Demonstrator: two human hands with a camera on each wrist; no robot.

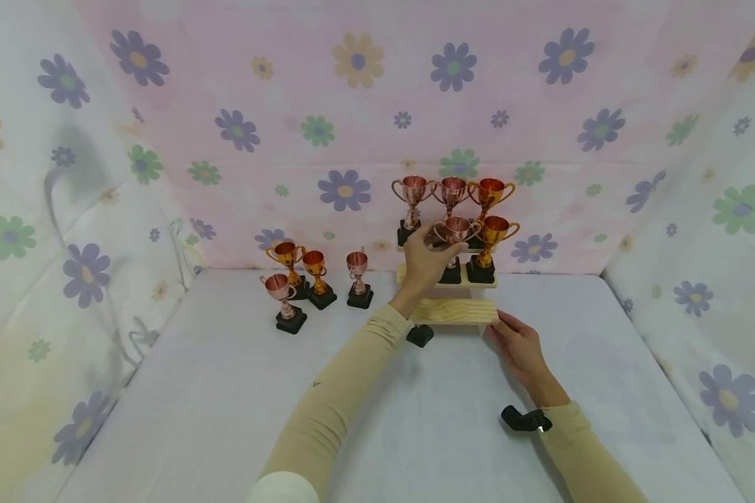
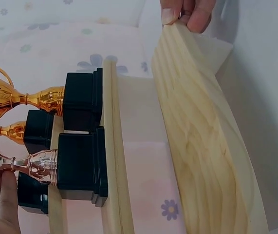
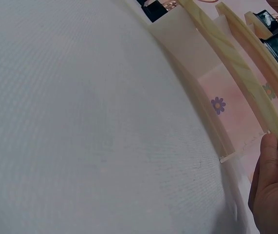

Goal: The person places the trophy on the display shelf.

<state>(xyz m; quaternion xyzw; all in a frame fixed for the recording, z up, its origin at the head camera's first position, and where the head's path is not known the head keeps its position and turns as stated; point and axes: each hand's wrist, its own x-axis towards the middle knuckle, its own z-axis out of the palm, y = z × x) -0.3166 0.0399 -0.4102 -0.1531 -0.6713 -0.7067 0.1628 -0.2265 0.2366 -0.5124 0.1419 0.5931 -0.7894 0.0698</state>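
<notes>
A tiered stand with wooden shelf boards stands toward the back right. My left hand (image 1: 426, 260) holds a rose-gold trophy cup (image 1: 458, 229) by its upper part, its black base at the middle board (image 2: 113, 146). Beside that cup is a gold trophy cup (image 1: 494, 236). Two rose-gold cups and a gold cup (image 1: 492, 187) line the top tier. With thumb and fingers, my right hand (image 1: 521, 349) pinches the right end of the lowest board (image 1: 459, 311), whose visible part bears no cups. In the right wrist view, that hand (image 3: 270, 190) is at the board's corner.
Left of the stand, two gold cups (image 1: 314, 264) and two rose-gold cups (image 1: 357, 264) stand on the white table (image 1: 415, 419). A black base (image 1: 420, 336) shows below my left forearm, its cup hidden. Flowered cloth (image 1: 365, 147) walls the back and sides.
</notes>
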